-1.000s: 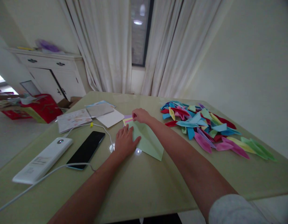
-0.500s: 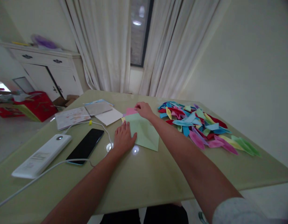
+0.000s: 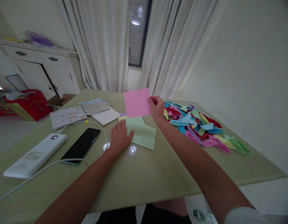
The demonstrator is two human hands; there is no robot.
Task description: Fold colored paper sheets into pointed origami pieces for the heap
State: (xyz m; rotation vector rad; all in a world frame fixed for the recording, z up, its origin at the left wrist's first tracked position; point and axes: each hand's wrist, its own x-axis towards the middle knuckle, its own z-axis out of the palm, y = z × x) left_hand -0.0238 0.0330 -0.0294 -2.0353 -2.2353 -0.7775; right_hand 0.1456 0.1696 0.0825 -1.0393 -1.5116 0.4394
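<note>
Between the thumb and fingers of my right hand (image 3: 156,107) is the right edge of a square pink sheet of paper (image 3: 136,102), raised above the table. My left hand (image 3: 120,135) lies flat with its fingers apart, touching the left side of the light green paper (image 3: 144,135). That green paper rests on the table, and the pink sheet covers a little of its far part from view. Bits of yellow paper (image 3: 122,118) and purple paper (image 3: 123,114) peek out beyond my left fingertips.
Many folded coloured paper pieces (image 3: 192,121) are heaped at the right of the table (image 3: 144,180). To the left lie a black phone (image 3: 82,145), a white power bank (image 3: 36,155) with a white cable (image 3: 48,167), a white sheet (image 3: 106,116) and a printed packet (image 3: 68,117).
My right hand has lifted the pink sheet off the papers and moved it to the right and up. My left hand stays on the green paper.
</note>
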